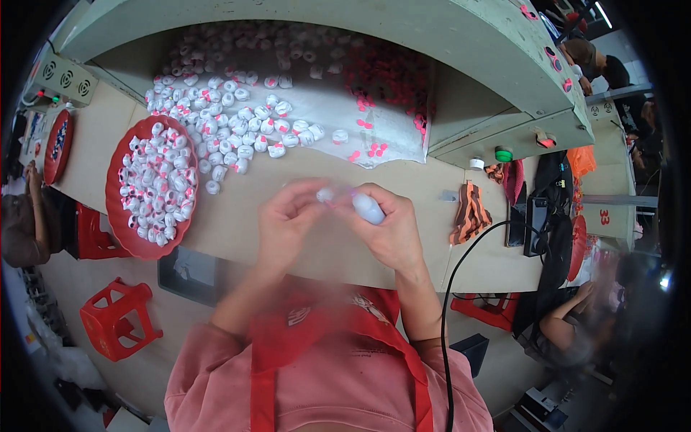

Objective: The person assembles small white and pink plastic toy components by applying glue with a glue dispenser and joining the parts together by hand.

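Over the front part of the table, my two hands meet in front of my chest. My left hand [289, 216] is closed, its fingertips pinching a small white piece [324, 195] like those heaped on the table. Wrapped in my right hand [398, 227] is a small white squeeze bottle [369, 209], tilted with its narrow end toward the piece. Blur hides whether the bottle's end touches it. Beyond my left hand spreads a heap of small white rounded pieces [245, 129] with pink bits. More of them fill a red scalloped tray [115, 198] at the left.
Loose pink pieces [378, 150] lie on a white sheet [324, 90] under a pale green metal housing [288, 9]. To the right are a striped cloth [470, 214] and a black cable [461, 270]. A red stool [119, 317] stands at lower left. Other people sit at both sides.
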### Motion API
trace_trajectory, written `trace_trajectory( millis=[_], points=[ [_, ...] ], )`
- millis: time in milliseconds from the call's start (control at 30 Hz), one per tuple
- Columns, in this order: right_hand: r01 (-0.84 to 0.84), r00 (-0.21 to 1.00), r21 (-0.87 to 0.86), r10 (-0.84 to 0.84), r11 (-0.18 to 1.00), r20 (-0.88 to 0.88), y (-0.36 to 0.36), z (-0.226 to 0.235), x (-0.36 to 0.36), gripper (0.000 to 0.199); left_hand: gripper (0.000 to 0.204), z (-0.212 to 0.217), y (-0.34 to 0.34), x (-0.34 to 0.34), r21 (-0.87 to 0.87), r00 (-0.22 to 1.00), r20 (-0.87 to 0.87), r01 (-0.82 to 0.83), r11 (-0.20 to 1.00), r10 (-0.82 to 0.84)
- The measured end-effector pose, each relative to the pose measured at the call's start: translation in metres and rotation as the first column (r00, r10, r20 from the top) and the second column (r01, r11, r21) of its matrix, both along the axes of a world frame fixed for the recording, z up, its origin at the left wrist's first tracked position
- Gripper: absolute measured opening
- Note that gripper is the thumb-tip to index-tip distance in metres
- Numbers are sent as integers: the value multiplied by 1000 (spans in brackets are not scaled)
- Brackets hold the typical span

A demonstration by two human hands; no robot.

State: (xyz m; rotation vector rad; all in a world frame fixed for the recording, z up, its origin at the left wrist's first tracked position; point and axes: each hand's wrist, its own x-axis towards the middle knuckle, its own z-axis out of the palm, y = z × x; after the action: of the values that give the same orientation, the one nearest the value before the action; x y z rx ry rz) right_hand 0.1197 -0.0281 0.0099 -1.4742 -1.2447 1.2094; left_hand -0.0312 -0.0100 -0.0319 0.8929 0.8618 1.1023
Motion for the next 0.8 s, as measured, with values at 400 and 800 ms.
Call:
trace_trajectory(
  millis=[400,800],
  points=[
    [166,986,-61,-167,984,-8,-1,-6,-7,14,27,6,-3,-4,57,995,102,16,998,-22],
    [97,960,-97,-119,991,-254,-1,-6,1,11,25,4,-12,11,128,997,58,-54,990,46]
  ],
)
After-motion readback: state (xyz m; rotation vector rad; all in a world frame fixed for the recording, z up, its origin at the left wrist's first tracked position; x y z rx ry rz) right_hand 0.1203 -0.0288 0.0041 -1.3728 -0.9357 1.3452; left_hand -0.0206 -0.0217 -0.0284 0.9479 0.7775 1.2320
